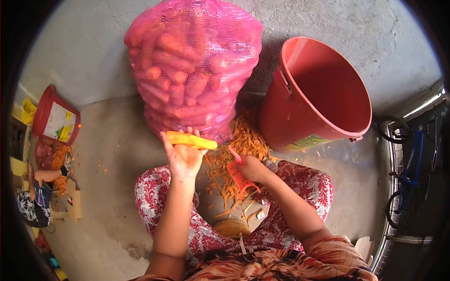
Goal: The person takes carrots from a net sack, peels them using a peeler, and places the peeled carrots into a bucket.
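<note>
A peeled, yellow-orange carrot [191, 140] lies across the fingers of my left hand [184, 158], palm up, with the thumb against its narrow end. My right hand [253, 168] is closed around a red-orange peeler [237, 177], a little to the right of the carrot and apart from it. Below and between the hands, a heap of orange peelings [246, 136] covers the floor. Just beyond my left hand stands a pink mesh sack [192, 70] full of carrots.
A tall red bucket [276, 110] stands at the right of the sack. Behind it are the wall and a blue bicycle [413, 161]. At far left another person [37, 192] sits near a smaller red bucket [49, 114], a cardboard box [73, 199] and more orange pieces.
</note>
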Action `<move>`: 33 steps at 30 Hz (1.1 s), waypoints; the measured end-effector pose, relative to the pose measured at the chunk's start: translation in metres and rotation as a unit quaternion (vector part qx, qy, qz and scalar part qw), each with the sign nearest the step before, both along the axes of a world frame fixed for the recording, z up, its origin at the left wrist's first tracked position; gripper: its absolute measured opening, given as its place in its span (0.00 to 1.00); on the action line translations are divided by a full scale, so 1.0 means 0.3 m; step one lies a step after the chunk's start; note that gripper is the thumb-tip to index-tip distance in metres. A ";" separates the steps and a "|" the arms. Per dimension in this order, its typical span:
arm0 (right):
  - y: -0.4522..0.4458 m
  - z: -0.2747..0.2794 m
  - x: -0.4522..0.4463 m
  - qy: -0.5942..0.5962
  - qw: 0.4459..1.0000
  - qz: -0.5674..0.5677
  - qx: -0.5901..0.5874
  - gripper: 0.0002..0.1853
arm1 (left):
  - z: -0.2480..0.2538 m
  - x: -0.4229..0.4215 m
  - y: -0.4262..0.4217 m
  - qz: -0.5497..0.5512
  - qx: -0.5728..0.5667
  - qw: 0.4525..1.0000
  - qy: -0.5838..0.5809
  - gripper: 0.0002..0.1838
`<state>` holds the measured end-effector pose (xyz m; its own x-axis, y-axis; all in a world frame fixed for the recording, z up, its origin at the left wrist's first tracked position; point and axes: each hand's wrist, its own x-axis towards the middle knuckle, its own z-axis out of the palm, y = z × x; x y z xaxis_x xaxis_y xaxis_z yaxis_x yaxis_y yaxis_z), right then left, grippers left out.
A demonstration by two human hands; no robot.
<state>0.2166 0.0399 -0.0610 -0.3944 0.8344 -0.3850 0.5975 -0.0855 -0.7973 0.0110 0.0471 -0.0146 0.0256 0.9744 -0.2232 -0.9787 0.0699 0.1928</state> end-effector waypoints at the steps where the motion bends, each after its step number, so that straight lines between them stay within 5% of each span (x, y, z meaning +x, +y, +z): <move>1: -0.012 0.036 -0.016 0.029 0.999 -0.020 0.004 0.10 | -0.004 -0.001 0.012 0.034 0.029 0.999 0.003 0.13; 4: -0.059 0.128 -0.066 0.108 0.992 -0.062 -0.008 0.08 | -0.023 -0.008 0.029 0.068 0.023 0.997 0.031 0.03; 10: -0.107 0.100 -0.127 0.290 0.928 -0.174 0.153 0.07 | 0.000 0.037 0.015 0.120 0.076 0.990 0.013 0.03; 13: -0.125 0.163 -0.128 0.322 0.913 -0.230 0.102 0.06 | -0.004 0.046 0.012 0.117 0.093 0.989 -0.016 0.04; 15: -0.108 0.074 -0.133 0.234 0.965 -0.115 0.027 0.05 | 0.011 0.063 0.007 0.106 0.099 0.989 -0.022 0.05; 17: -0.118 0.035 -0.134 0.181 0.975 -0.109 0.071 0.05 | 0.022 0.072 0.009 0.090 0.116 0.989 -0.012 0.05; 23: -0.094 0.068 -0.121 0.243 0.968 -0.063 0.021 0.06 | 0.033 0.063 0.017 0.069 0.162 0.983 -0.051 0.07; 26: -0.075 0.024 -0.125 0.293 0.901 -0.134 -0.290 0.08 | 0.042 0.065 0.004 -0.012 0.212 0.955 -0.205 0.08; 29: -0.093 -0.110 -0.118 0.127 0.982 -0.054 -0.129 0.10 | 0.105 0.125 -0.019 -0.034 0.200 0.975 -0.096 0.08; 33: -0.102 -0.078 -0.124 0.171 0.960 -0.062 -0.215 0.10 | 0.073 0.099 -0.017 -0.002 0.174 0.978 -0.117 0.08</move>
